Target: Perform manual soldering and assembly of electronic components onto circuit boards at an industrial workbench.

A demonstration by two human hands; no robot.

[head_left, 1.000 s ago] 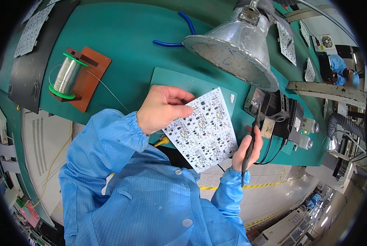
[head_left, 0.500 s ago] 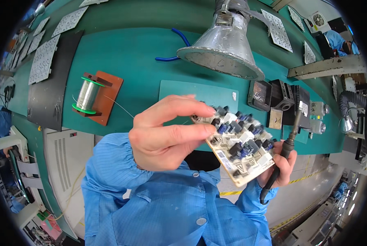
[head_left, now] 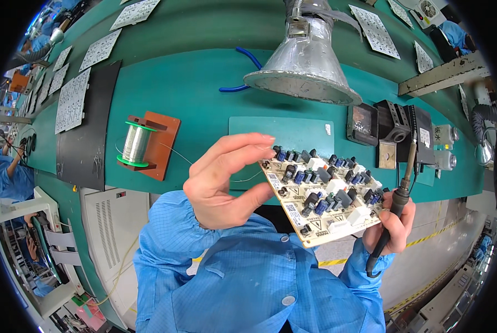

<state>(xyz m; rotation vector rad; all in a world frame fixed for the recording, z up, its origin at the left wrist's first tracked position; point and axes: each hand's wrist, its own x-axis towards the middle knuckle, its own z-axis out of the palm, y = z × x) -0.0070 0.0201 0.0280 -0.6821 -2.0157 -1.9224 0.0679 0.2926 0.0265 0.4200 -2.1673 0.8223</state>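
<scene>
A cream circuit board (head_left: 315, 236) is held up in front of my chest, its upper side crowded with black and blue capacitors and white connectors. My left hand (head_left: 221, 188) is at the board's left edge, index finger at the upper corner and thumb lower down. My right hand (head_left: 399, 222) grips the board's right edge and also holds a soldering iron (head_left: 399, 201), its tip pointing up and away. Thin solder wire (head_left: 176, 154) runs from a green-flanged spool (head_left: 136, 145) toward my left hand, where part of it is hidden.
The spool sits on a brown stand (head_left: 168, 145). Above the green mat hangs a metal fume hood (head_left: 309, 61), with a blue tube (head_left: 234, 89) beside it. At right are a dark tray (head_left: 363, 126), an iron holder (head_left: 392, 125) and clear bottles (head_left: 444, 160). White boards (head_left: 73, 102) lie at left.
The board now lies flatter toward me, showing more of its component side. My left fingers have shifted from over its components to its left edge. The view has moved slightly.
</scene>
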